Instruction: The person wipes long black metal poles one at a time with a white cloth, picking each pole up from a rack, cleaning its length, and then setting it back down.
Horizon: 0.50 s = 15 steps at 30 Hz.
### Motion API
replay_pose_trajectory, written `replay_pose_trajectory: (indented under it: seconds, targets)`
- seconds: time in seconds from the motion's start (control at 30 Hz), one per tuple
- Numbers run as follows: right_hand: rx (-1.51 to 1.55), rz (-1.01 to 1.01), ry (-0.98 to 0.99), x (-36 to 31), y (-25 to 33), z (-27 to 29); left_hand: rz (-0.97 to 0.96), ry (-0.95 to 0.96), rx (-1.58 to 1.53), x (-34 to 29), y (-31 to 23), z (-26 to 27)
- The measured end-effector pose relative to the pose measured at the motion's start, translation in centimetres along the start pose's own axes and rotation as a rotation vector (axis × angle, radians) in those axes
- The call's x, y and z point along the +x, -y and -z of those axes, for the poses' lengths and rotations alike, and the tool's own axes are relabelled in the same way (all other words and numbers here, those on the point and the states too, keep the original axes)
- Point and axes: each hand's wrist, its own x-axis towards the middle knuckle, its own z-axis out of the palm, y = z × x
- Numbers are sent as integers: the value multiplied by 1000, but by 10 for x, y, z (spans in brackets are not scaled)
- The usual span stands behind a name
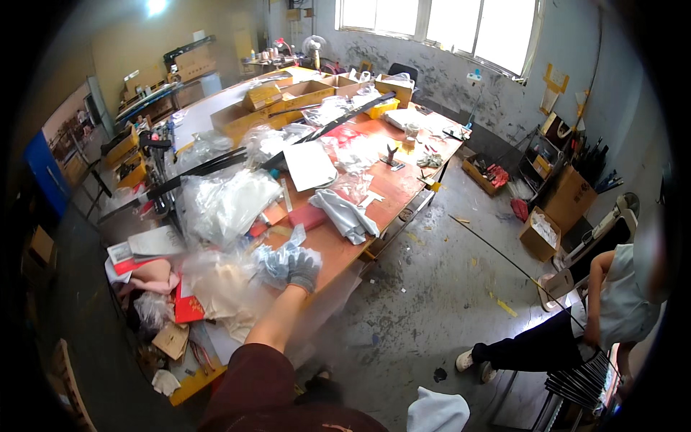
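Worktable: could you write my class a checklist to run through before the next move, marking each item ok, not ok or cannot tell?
1. Left hand gloved: ok.
2. Left hand firmly gripping the crumpled bundle: cannot tell, fingers unclear.
3. Right hand in view: not ok.
4. Worktable tidy around the hand: not ok, clear bag and grey cloth nearby.
5. Other person away from worktable: ok, at far right.

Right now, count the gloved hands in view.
1: the left hand, at the crumpled pale wrapping on the table. The right hand is not visible, so another may be hidden.
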Motion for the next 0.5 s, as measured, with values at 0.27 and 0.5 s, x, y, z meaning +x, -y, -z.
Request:
replay_pose_trajectory:
  seconds: [0.27,0.5]
  targets:
    - [534,-14,-140,-85,2,10,-494,-118,-627,-253,-113,83]
    - [1868,-24,-139,-107,52,-37,-668,133,-1397,-411,-172,78]
